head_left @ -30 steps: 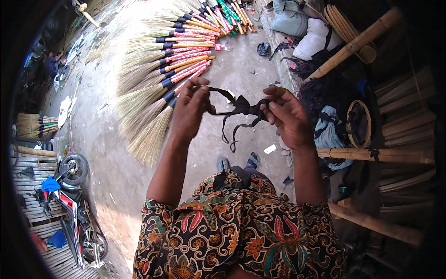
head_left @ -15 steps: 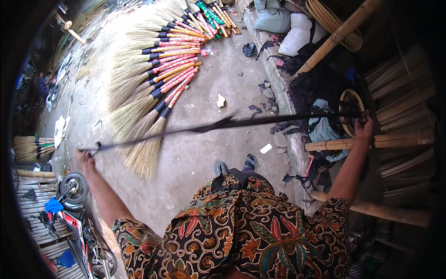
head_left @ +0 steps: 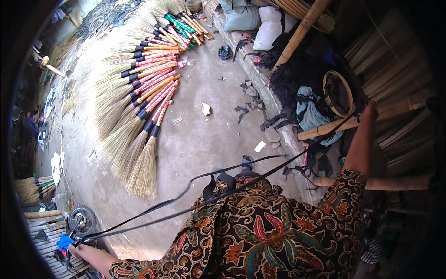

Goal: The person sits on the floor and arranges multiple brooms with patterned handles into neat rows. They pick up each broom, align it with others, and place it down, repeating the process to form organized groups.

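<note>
A long black strip [head_left: 260,177] stretches slantwise across my front, from low on the left to higher on the right. My left hand [head_left: 74,250], far out at the lower left, is closed on its one end. At the other end, beside the bamboo rail, my right hand [head_left: 369,113] grips the strip, its fingers partly in shadow. A second black length [head_left: 200,176] trails from my left hand, its far part loose above my lap. Beyond the strips, grass brooms [head_left: 149,162] with red-patterned, orange and green handles lie fanned out on the concrete.
On the right, a raised ledge [head_left: 265,88] carries white sacks [head_left: 269,28], dark scraps, a light-blue cloth [head_left: 310,114] and a round basket [head_left: 338,93]. Bamboo poles [head_left: 334,128] cross there. A wheel [head_left: 82,221] and bundled brooms [head_left: 35,189] are at the left.
My left hand has swung down and outward; my right hand has shifted slightly outward. The strip, earlier one taut line, now slants, with a second loose length showing. The view has turned.
</note>
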Tool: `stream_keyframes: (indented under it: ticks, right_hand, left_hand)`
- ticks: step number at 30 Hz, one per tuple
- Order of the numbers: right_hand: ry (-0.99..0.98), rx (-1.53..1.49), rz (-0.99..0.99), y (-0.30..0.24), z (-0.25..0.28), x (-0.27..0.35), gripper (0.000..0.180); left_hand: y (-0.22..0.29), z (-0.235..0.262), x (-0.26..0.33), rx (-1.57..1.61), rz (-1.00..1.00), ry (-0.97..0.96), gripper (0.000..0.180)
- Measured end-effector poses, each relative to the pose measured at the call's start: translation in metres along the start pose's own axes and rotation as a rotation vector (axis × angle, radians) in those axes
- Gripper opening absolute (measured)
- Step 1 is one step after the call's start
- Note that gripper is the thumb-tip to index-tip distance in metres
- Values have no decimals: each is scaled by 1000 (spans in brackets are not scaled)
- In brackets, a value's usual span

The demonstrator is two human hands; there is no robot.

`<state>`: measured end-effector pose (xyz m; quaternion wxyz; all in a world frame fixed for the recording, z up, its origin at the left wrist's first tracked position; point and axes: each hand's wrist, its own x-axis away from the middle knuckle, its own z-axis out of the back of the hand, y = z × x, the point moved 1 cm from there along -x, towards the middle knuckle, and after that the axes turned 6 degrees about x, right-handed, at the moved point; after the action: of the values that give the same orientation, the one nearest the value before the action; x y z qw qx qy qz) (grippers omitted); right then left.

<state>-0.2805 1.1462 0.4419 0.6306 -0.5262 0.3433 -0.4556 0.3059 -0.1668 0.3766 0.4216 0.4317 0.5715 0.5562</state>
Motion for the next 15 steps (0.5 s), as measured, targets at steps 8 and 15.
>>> stream_keyframes:
  ticks: [8,15]
  right_hand:
    - [-116,-235,14,-2,38,-82,39]
    - [-436,-216,89,-17,-13,68,35]
  left_hand:
    - [20,16,16,-32,-70,34,18]
    - [26,-22,61,-75,-146,-220,28]
